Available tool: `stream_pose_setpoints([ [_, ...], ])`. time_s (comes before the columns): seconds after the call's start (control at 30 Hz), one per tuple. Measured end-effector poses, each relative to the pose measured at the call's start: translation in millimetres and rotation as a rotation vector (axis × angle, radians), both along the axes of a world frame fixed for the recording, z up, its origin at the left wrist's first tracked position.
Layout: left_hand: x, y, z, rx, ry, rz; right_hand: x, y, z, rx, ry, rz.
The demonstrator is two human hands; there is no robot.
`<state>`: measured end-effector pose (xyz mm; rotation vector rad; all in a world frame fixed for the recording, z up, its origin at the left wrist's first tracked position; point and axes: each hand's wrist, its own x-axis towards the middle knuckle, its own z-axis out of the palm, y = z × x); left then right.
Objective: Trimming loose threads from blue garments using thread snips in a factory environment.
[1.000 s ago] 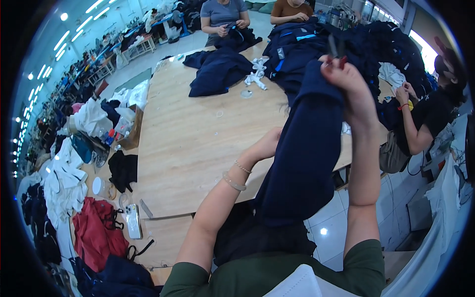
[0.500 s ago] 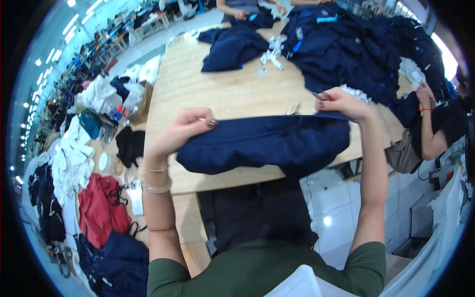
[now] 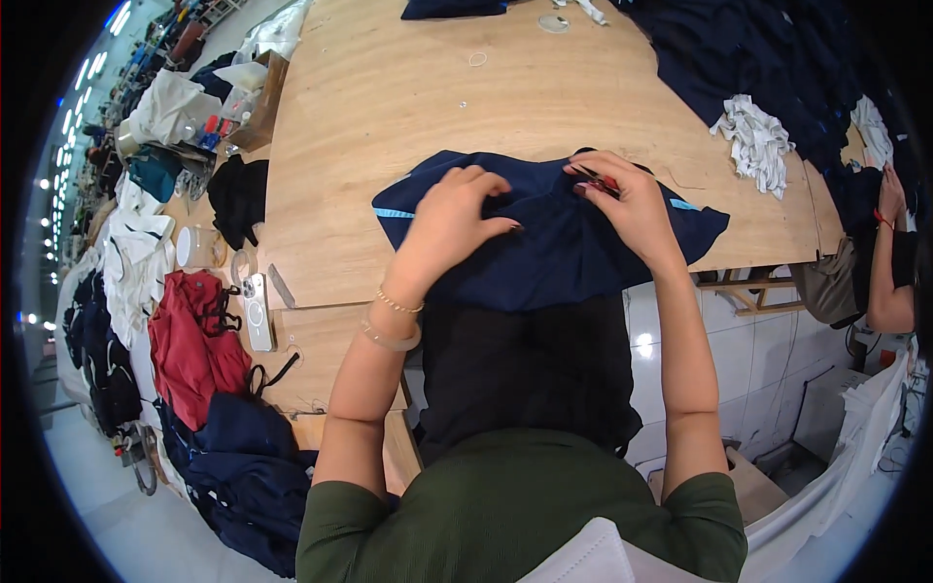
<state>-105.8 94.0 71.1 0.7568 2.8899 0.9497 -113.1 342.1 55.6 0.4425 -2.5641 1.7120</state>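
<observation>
A navy garment (image 3: 530, 262) with light blue strips lies bunched at the table's near edge, part of it hanging toward my lap. My left hand (image 3: 455, 222) rests on its left part, fingers curved and thumb apart, with no cloth pinched between them. In my right hand (image 3: 630, 206), over the garment's right part, is a small pair of thread snips (image 3: 597, 181) with a dark tip and a reddish part. The right fingers are closed round the snips, which point left above the cloth. Whether those fingers also grip fabric is hidden.
A wooden table (image 3: 379, 117) spreads ahead. White cloth scraps (image 3: 755, 146) and a large navy garment pile (image 3: 768, 68) lie at right, near another person's arm (image 3: 889, 253). At left are a phone (image 3: 258, 311), a red bag (image 3: 197, 340) and a cardboard box (image 3: 265, 102).
The garment, stretched taut between both raised hands before, now lies lower and bunched. My hands have come closer together, and the left has let go of the edge. The view has tilted downward.
</observation>
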Motion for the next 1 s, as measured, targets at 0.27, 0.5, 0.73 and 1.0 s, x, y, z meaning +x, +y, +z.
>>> stream_pose_setpoints([
  [0.27, -21.6, 22.1, -14.2, 0.11, -0.486, -0.043, -29.0, -9.1, -16.2, 0.053, -0.186, 0.168],
  [0.5, -18.4, 19.2, 0.4, 0.267, -0.358, -0.193, -50.8, -26.6, 11.0, -0.35, -0.304, 0.222],
  [0.73, 5.7, 22.1, 1.7, 1.253, -1.028, 0.022, -44.5, -52.9, -17.6, -0.47, -0.348, 0.414],
  [1.0, 14.9, 30.1, 13.5, 1.353, -0.945, 0.175, 16.3, -16.5, 41.4, -0.203, -0.008, -0.228],
])
